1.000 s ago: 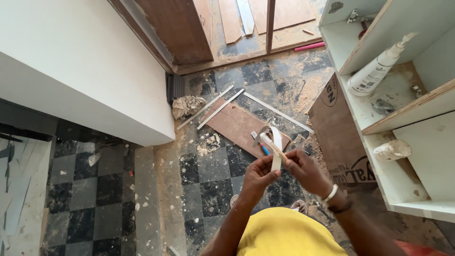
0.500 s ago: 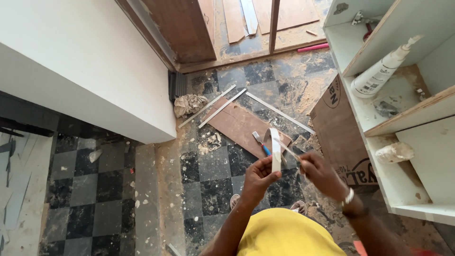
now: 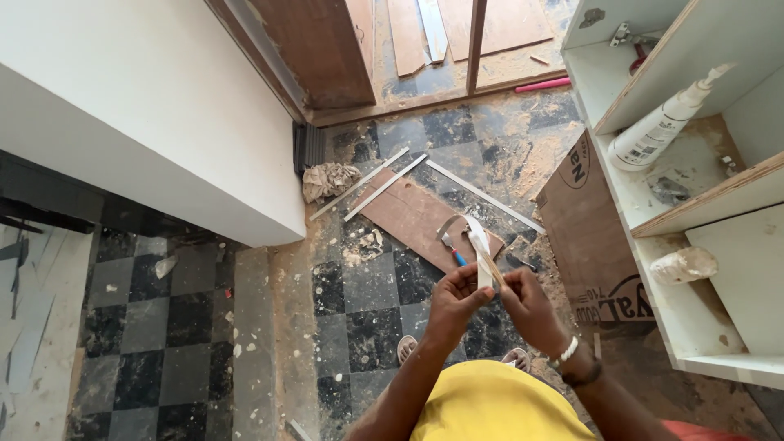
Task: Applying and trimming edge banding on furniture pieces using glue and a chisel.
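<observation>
Dusty checkered floor (image 3: 359, 294) lay below; left hand (image 3: 457, 298) and right hand (image 3: 527, 302) both pinched a white strip (image 3: 482, 253) at chest height, apparently holding it steady between them.

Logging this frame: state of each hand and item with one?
Left hand: closed on white strip.
Right hand: pinching the strip's lower end.
White strip: held upright, top curled over.
Sealant tube: lying on shelf.
Brown board: flat on floor.
</observation>
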